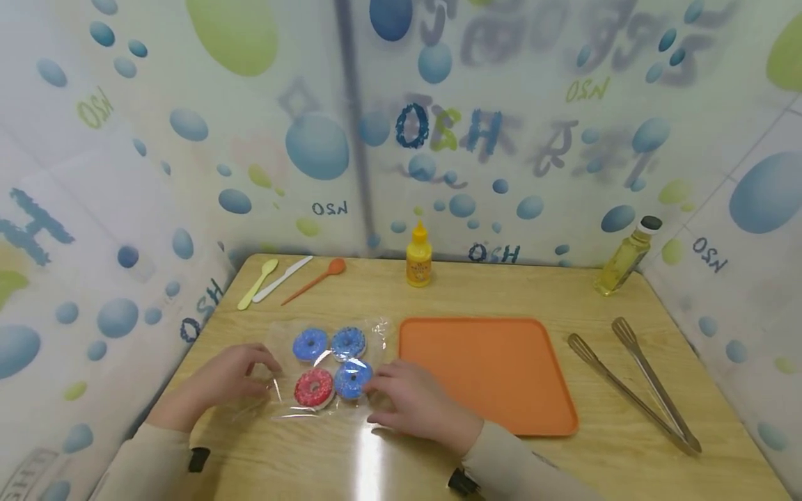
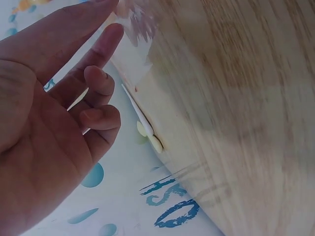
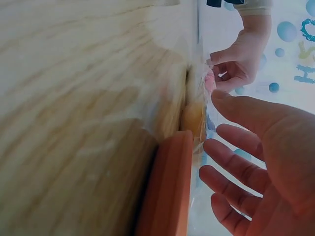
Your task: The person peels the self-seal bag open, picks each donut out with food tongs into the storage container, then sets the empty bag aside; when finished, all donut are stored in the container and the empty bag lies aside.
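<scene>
A clear plastic pack [image 1: 379, 341] lies on the table, with three blue doughnuts [image 1: 311, 344] and one red doughnut [image 1: 315, 388] inside. At its left edge is my left hand [image 1: 228, 379], fingers loosely bent; in the left wrist view, thumb and index fingertips [image 2: 112, 38] stand slightly apart by the clear film. My right hand [image 1: 420, 403] is at the pack's right side, fingertips beside the lower right blue doughnut. In the right wrist view those fingers [image 3: 236, 157] are spread and hold nothing; whether they touch the film is unclear.
An orange tray [image 1: 476, 376] lies right of the pack, metal tongs [image 1: 651, 390] beyond it. Behind stand a yellow sauce bottle [image 1: 419, 261] and an oil bottle [image 1: 626, 257]. A yellow spoon [image 1: 257, 285], white knife [image 1: 282, 280] and orange spoon [image 1: 316, 280] lie back left.
</scene>
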Demonstrator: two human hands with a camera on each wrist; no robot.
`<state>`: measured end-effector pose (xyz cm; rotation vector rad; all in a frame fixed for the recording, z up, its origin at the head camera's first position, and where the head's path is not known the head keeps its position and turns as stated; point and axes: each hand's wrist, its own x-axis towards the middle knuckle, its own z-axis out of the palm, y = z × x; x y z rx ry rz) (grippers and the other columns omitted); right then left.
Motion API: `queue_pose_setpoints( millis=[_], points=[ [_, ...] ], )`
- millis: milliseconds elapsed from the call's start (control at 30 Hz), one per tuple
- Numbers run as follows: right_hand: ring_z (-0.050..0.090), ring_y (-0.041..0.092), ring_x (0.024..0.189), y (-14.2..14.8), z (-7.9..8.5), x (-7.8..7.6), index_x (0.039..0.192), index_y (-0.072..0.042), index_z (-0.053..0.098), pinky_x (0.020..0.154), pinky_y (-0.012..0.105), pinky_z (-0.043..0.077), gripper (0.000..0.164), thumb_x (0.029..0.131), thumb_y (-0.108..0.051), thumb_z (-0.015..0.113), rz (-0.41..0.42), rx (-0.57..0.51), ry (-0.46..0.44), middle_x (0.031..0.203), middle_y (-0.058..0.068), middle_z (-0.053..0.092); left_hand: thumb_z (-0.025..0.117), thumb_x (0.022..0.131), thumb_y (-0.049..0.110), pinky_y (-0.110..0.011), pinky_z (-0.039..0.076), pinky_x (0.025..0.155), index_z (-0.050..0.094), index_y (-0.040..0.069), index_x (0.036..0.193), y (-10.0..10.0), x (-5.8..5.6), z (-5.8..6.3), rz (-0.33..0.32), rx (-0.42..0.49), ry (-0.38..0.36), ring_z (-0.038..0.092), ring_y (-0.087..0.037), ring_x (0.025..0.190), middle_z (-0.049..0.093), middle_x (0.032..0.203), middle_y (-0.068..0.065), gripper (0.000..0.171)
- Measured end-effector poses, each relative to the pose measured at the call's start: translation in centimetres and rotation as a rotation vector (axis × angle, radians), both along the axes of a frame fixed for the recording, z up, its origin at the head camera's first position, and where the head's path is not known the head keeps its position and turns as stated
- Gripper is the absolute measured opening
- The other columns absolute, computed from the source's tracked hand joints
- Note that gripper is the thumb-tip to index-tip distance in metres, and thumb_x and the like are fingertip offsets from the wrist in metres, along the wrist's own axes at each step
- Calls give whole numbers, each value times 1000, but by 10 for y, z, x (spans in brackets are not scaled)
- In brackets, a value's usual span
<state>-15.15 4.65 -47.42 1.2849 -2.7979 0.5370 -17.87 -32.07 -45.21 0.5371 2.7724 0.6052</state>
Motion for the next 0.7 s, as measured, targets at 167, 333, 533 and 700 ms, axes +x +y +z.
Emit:
queue_pose_setpoints(
  millis=[167, 333, 533, 700],
  points=[
    [58, 3, 94, -3, -2, -2, 118, -28, 75, 83, 21, 49, 45, 81, -51, 84, -14, 22, -3, 106, -12, 68, 90, 78, 21, -32, 49, 75, 79, 25, 102, -1, -5, -3, -12, -11, -33, 60, -13, 88, 71, 104, 6, 26],
    [54, 1, 90, -5, -2, -2, 109, -31, 75, 82, 20, 46, 43, 75, -54, 88, -18, 15, -17, 99, -16, 64, 93, 74, 26, -34, 50, 79, 79, 26, 104, -1, -8, -5, -12, -17, -61, 60, -14, 93, 71, 107, 5, 33],
    [48, 0, 82, -9, -4, 0, 100, -31, 74, 75, 18, 41, 34, 75, -50, 88, -24, -1, 0, 88, -18, 58, 95, 71, 23, -45, 54, 89, 79, 27, 104, -1, -12, -8, -10, 0, -72, 64, -21, 102, 71, 110, 5, 37],
    [47, 1, 82, -13, -5, 1, 94, -32, 72, 72, 18, 37, 23, 82, -48, 83, -21, 7, 36, 86, -16, 57, 96, 70, 18, -58, 51, 98, 78, 25, 102, -3, -15, -10, -1, 6, -89, 66, -28, 109, 72, 108, 4, 37]
  ],
)
